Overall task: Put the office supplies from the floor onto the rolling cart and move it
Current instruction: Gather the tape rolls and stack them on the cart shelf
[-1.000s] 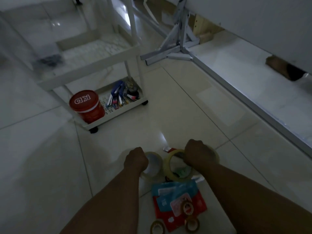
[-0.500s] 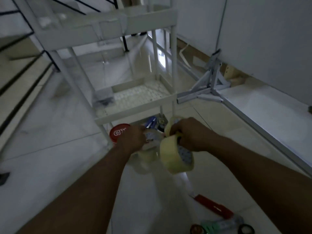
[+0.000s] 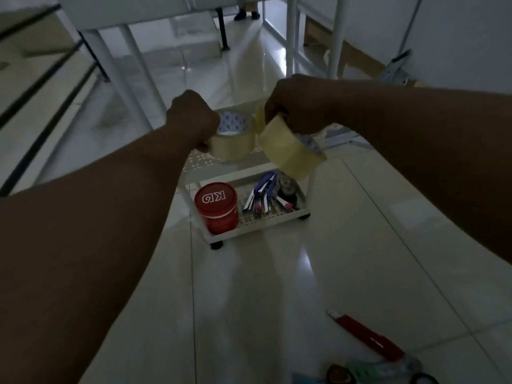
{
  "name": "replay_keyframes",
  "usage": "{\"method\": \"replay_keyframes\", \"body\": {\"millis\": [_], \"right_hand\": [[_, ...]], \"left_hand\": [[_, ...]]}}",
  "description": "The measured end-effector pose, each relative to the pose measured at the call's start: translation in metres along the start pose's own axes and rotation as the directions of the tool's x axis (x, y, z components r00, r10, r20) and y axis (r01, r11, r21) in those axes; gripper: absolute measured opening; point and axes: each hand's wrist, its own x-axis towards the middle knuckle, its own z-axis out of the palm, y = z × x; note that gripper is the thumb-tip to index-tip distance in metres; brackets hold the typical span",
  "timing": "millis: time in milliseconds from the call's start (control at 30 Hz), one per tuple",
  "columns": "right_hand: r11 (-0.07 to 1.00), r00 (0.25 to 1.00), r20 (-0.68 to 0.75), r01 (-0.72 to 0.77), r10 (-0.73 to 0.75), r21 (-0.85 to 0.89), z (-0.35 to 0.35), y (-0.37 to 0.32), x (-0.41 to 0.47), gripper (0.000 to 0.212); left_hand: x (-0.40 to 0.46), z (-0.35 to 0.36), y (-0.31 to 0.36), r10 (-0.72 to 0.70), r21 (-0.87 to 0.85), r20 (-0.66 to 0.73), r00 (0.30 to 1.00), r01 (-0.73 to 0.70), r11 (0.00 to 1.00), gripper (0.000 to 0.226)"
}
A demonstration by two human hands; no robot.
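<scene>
Above the rolling cart (image 3: 250, 221), the left hand (image 3: 194, 115) grips 1 tape roll (image 3: 232, 142) and the right hand (image 3: 299, 106) grips another roll (image 3: 288, 153), almost touching; a red cutter (image 3: 368, 338) lies on the floor nearer the person.

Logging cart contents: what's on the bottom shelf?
On the bottom shelf: a red tub, staplers and pens, a dark tape dispenser. The tape rolls hide its back edge.

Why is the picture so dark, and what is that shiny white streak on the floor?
Head view: the room is dimly lit, so both arms look almost black; the streak is glare on the glossy floor tiles; the left hand and right hand with their tape rolls look slightly blurred; the cart's posts lean from the wide lens.
</scene>
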Motion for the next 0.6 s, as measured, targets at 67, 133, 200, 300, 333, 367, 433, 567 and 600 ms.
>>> {"method": "replay_keyframes", "body": {"millis": [67, 133, 200, 300, 333, 367, 433, 567, 600], "right_hand": [[0.996, 0.998, 0.052, 0.033, -0.030, -0.078, -0.002, 0.005, 0.023, 0.033], [0.987, 0.995, 0.093, 0.045, -0.031, -0.151, -0.004, 0.012, 0.046, 0.036], [0.977, 0.992, 0.121, 0.050, -0.025, -0.206, -0.006, 0.017, 0.065, 0.040], [0.966, 0.987, 0.163, 0.039, 0.004, -0.257, -0.005, 0.027, 0.087, 0.039], [0.959, 0.984, 0.176, 0.038, 0.013, -0.280, -0.003, 0.031, 0.094, 0.038], [0.952, 0.983, 0.181, 0.036, 0.020, -0.303, 0.001, 0.035, 0.102, 0.038], [0.956, 0.988, 0.152, 0.014, 0.032, -0.292, 0.008, 0.044, 0.116, 0.038], [0.967, 0.979, 0.201, 0.010, 0.043, -0.254, 0.014, 0.044, 0.120, 0.035], [0.970, 0.976, 0.212, 0.009, 0.044, -0.241, 0.014, 0.042, 0.119, 0.031]], "left_hand": [[0.012, 0.001, 0.001, -0.038, -0.040, -0.040, 0.998, 0.036, 0.999, 0.024], [0.023, 0.003, 0.005, -0.039, -0.043, -0.105, 0.994, 0.034, 0.998, 0.029], [0.033, 0.004, 0.010, -0.047, -0.078, -0.141, 0.989, 0.036, 0.996, 0.029], [0.047, 0.007, 0.016, -0.055, -0.129, -0.124, 0.991, 0.038, 0.991, 0.013], [0.051, 0.009, 0.016, -0.057, -0.125, -0.116, 0.992, 0.042, 0.991, 0.013], [0.054, 0.011, 0.016, -0.059, -0.123, -0.112, 0.992, 0.045, 0.991, 0.011], [0.059, 0.015, 0.015, -0.069, -0.120, -0.125, 0.990, 0.054, 0.991, 0.017], [0.065, 0.021, 0.014, -0.038, -0.036, -0.146, 0.989, 0.033, 0.999, 0.024], [0.066, 0.023, 0.015, -0.023, -0.010, -0.147, 0.989, 0.022, 1.000, 0.025]]}}
